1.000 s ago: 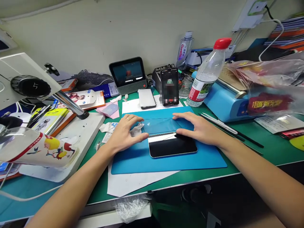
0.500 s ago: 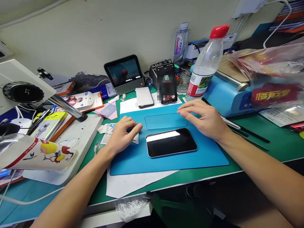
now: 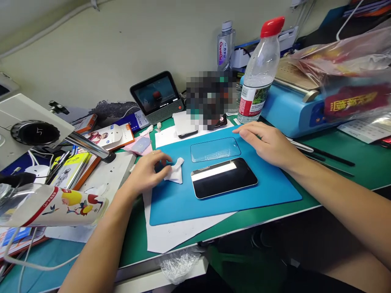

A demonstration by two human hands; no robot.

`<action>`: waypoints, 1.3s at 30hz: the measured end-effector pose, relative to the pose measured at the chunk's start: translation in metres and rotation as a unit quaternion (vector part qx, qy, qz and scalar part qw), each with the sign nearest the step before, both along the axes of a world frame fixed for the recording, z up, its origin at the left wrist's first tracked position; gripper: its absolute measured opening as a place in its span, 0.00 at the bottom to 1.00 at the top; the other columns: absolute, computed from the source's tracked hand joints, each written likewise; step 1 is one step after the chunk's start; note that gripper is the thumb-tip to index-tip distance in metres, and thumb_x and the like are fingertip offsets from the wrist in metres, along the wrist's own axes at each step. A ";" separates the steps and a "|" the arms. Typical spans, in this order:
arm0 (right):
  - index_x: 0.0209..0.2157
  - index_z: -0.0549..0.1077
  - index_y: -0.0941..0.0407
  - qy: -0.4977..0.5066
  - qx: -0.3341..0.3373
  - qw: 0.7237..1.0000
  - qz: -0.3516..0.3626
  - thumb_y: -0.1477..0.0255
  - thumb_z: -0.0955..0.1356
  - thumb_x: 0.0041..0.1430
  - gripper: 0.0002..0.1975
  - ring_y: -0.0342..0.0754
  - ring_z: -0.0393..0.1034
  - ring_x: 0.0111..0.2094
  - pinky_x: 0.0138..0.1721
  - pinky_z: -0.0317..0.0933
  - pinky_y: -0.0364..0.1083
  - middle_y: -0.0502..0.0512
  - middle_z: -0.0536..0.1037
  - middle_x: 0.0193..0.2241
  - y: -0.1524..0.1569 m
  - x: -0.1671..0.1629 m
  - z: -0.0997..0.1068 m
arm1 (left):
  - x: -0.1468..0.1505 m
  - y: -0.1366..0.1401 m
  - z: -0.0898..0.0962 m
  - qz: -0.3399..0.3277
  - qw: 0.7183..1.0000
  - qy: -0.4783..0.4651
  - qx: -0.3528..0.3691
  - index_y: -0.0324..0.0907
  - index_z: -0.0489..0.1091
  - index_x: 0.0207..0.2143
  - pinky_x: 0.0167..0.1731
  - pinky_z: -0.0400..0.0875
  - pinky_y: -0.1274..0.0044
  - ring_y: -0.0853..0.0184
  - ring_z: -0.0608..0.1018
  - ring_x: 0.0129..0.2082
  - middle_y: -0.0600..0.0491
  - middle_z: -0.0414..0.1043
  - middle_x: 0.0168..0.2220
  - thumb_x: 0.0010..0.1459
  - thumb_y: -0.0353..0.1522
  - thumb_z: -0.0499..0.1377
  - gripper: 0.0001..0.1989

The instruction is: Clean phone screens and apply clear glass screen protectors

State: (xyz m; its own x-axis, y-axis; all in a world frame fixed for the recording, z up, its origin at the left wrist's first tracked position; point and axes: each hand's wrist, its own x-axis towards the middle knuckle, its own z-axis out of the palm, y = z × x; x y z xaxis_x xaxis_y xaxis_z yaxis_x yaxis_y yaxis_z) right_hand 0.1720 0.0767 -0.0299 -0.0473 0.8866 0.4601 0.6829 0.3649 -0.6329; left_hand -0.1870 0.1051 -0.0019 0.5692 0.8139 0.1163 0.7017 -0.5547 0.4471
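Observation:
A phone (image 3: 224, 179) with a black screen lies face up on a blue mat (image 3: 226, 205); a white glare band crosses its screen. Just behind it rests a clear glass screen protector (image 3: 215, 149) with a thin dark outline. My right hand (image 3: 269, 143) is at the mat's right side, fingers stretched out and apart from the glass, holding nothing visible. On the left, my left hand (image 3: 152, 169) is loosely bent with thumb and fingers apart. Its fingertips come close to a crumpled white wipe (image 3: 175, 172); whether they touch it I cannot tell.
A red-capped water bottle (image 3: 256, 81) and a blue machine (image 3: 293, 108) stand at the back right. Thin tools (image 3: 324, 156) lie right of the mat. A smart display (image 3: 157, 97) stands behind. To the left are a metal stand arm (image 3: 88, 142) and a printed bottle (image 3: 61, 205).
My right hand has let go of the screen protector's edge and shifted off it. My left hand has moved leftward, uncovering the white wipe. The view has tilted slightly.

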 end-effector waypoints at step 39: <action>0.35 0.82 0.53 0.066 0.065 0.988 0.126 0.43 0.54 0.67 0.36 0.56 0.69 0.51 0.58 0.57 0.57 0.59 0.81 0.43 -0.007 0.005 -0.002 | 0.139 -0.104 -0.006 -0.262 0.953 0.149 0.033 0.38 0.40 0.74 0.72 0.45 0.60 0.55 0.43 0.74 0.42 0.39 0.74 0.70 0.54 0.47 0.42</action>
State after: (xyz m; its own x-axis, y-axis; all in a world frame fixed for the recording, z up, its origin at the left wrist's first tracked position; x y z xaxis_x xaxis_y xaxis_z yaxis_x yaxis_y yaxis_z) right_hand 0.1769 0.0697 -0.0319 -0.1922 0.7874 0.5857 0.4747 0.5969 -0.6468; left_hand -0.0478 0.0014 -0.0075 0.9115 0.4046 -0.0742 0.4106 -0.8840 0.2234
